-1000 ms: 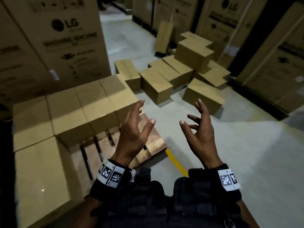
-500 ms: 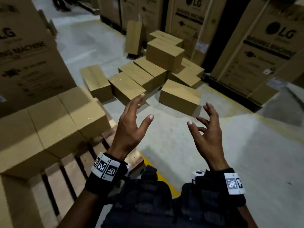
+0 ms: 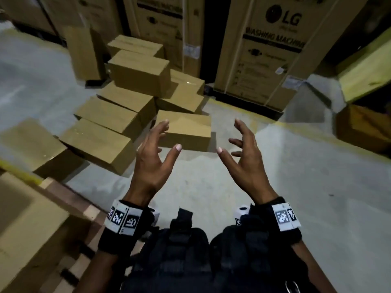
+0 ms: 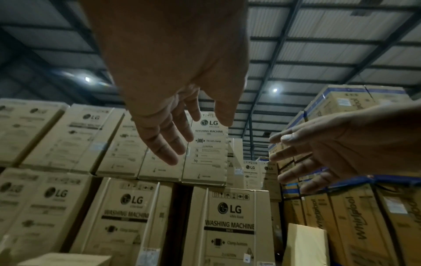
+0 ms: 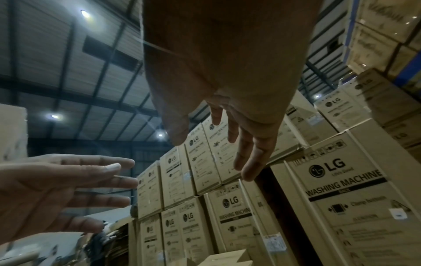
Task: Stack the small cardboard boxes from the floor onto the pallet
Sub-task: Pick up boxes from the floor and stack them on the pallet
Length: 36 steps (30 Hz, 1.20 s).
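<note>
At frame centre, left hand (image 3: 152,166) and right hand (image 3: 246,166), fingers spread and empty, should clasp the nearest box (image 3: 188,130) by opposite ends.

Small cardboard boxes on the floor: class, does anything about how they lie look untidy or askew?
Yes. The small boxes lie in a loose heap at mixed angles, not squared. One box sits on top of others, and another leans tilted below it. Both hands, left and right, are empty.

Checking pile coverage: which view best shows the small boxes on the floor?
The head view: the small boxes lie heaped on the floor beyond both empty hands. The wrist views look upward at stacked cartons and roof, showing only box corners at their lower edges.
</note>
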Tool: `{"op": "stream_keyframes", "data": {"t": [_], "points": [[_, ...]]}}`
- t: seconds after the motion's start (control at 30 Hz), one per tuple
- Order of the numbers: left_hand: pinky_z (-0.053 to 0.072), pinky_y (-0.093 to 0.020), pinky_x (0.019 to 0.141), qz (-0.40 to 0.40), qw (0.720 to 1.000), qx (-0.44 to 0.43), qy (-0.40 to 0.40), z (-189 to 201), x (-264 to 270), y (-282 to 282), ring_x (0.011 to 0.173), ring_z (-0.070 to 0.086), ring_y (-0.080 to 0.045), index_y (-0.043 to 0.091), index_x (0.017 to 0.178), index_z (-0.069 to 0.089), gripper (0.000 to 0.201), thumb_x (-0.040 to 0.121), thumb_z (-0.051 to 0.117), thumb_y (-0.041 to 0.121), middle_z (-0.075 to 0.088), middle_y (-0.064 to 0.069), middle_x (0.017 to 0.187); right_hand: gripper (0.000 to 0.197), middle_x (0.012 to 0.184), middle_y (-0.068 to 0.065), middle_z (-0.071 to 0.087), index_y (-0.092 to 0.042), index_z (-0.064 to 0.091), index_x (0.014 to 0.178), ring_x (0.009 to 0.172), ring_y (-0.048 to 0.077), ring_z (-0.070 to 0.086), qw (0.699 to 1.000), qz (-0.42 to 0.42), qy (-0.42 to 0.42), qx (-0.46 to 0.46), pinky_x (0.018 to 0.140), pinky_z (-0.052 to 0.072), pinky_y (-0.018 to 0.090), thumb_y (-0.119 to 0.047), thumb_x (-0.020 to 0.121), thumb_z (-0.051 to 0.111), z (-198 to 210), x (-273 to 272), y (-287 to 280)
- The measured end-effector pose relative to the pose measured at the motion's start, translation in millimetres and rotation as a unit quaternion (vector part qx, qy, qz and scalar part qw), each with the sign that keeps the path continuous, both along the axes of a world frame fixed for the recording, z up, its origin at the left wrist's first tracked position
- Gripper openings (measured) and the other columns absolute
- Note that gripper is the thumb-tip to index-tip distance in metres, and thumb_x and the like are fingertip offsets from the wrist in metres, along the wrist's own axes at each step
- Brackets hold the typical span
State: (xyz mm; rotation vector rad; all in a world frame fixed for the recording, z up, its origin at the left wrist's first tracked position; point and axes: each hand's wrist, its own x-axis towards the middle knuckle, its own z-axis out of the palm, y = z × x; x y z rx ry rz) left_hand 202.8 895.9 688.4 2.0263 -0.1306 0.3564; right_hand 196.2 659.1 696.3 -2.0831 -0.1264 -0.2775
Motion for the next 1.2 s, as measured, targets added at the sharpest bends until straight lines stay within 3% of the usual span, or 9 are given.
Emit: {"op": "stream_keyframes", "data": {"t": [0.23, 0.33, 0.5, 0.6, 0.7, 0.8, 0.9, 1.03, 1.2], "points": [[0.056, -0.042, 0.095, -0.007, 0.999, 0.018, 0.04, -28, 114, -16, 0.129, 0.052, -0.009, 0.026, 0.149, 0.043, 0.059, 0.096, 0.069, 0.024, 0.051, 0.005, 0.149, 0.073, 0.149, -0.023, 0.032, -0.037, 0.024, 0.156, 0.127, 0.007, 0.052, 0.998, 0.015, 0.056, 0.015, 0.095, 0.054, 0.035, -0.031, 0.098, 0.067, -26, 127, -27], [0.055, -0.042, 0.097, 0.026, 0.998, 0.027, 0.054, -34, 179, -28, 0.128, 0.053, -0.01, 0.031, 0.148, 0.042, 0.06, 0.095, 0.07, 0.022, 0.053, 0.002, 0.148, 0.073, 0.15, -0.02, 0.03, -0.035, 0.023, 0.157, 0.127, 0.011, 0.052, 0.997, 0.043, 0.064, 0.013, 0.095, 0.055, 0.041, -0.029, 0.098, 0.065, -28, 205, -40], [0.056, -0.043, 0.091, 0.096, 0.995, 0.001, 0.035, -42, 269, -41, 0.121, 0.058, -0.014, 0.023, 0.148, 0.047, 0.06, 0.093, 0.072, 0.02, 0.059, -0.001, 0.139, 0.07, 0.155, -0.015, 0.031, -0.038, 0.024, 0.156, 0.13, 0.014, 0.051, 0.993, 0.114, 0.037, -0.002, 0.097, 0.054, 0.045, -0.034, 0.099, 0.064, -18, 331, -61], [0.054, -0.042, 0.097, 0.147, 0.987, -0.009, 0.059, -51, 307, -45, 0.122, 0.057, -0.015, 0.016, 0.147, 0.049, 0.057, 0.094, 0.071, 0.019, 0.06, -0.004, 0.137, 0.072, 0.158, -0.009, 0.031, -0.039, 0.022, 0.157, 0.131, 0.019, 0.051, 0.988, 0.138, 0.07, -0.021, 0.097, 0.055, 0.05, -0.034, 0.099, 0.064, -34, 390, -60], [0.053, -0.044, 0.101, 0.181, 0.98, -0.031, 0.082, -64, 345, -44, 0.126, 0.056, -0.015, 0.022, 0.149, 0.046, 0.06, 0.095, 0.07, 0.022, 0.058, -0.001, 0.14, 0.074, 0.161, -0.004, 0.03, -0.034, 0.021, 0.159, 0.129, 0.017, 0.052, 0.983, 0.163, 0.085, -0.019, 0.096, 0.055, 0.052, -0.034, 0.099, 0.065, -51, 445, -54], [0.054, -0.051, 0.101, 0.186, 0.974, -0.045, 0.124, -95, 386, -37, 0.127, 0.056, -0.017, 0.032, 0.148, 0.044, 0.061, 0.094, 0.071, 0.023, 0.056, 0.0, 0.141, 0.075, 0.163, -0.003, 0.028, -0.035, 0.019, 0.159, 0.127, 0.016, 0.054, 0.971, 0.199, 0.126, -0.049, 0.096, 0.055, 0.05, -0.035, 0.099, 0.065, -68, 498, -47], [0.053, -0.051, 0.101, 0.189, 0.969, -0.057, 0.148, -119, 435, -29, 0.127, 0.055, -0.015, 0.037, 0.147, 0.043, 0.062, 0.094, 0.072, 0.024, 0.057, 0.003, 0.14, 0.075, 0.164, 0.0, 0.026, -0.03, 0.019, 0.16, 0.128, 0.02, 0.054, 0.965, 0.21, 0.145, -0.06, 0.094, 0.056, 0.046, -0.033, 0.099, 0.064, -85, 548, -38], [0.055, -0.046, 0.097, 0.173, 0.97, -0.063, 0.161, -138, 510, -21, 0.126, 0.056, -0.017, 0.031, 0.149, 0.043, 0.06, 0.095, 0.071, 0.029, 0.057, 0.001, 0.141, 0.076, 0.165, 0.005, 0.025, -0.024, 0.019, 0.16, 0.129, 0.021, 0.054, 0.959, 0.206, 0.177, -0.079, 0.094, 0.056, 0.041, -0.031, 0.1, 0.064, -104, 621, -27], [0.051, -0.042, 0.097, 0.135, 0.97, -0.06, 0.193, -148, 608, -15, 0.121, 0.056, -0.013, 0.022, 0.148, 0.045, 0.059, 0.095, 0.07, 0.023, 0.059, -0.001, 0.137, 0.075, 0.159, 0.004, 0.034, -0.026, 0.019, 0.16, 0.126, 0.023, 0.055, 0.947, 0.215, 0.212, -0.11, 0.098, 0.053, 0.051, -0.033, 0.1, 0.064, -119, 700, -21]]}}
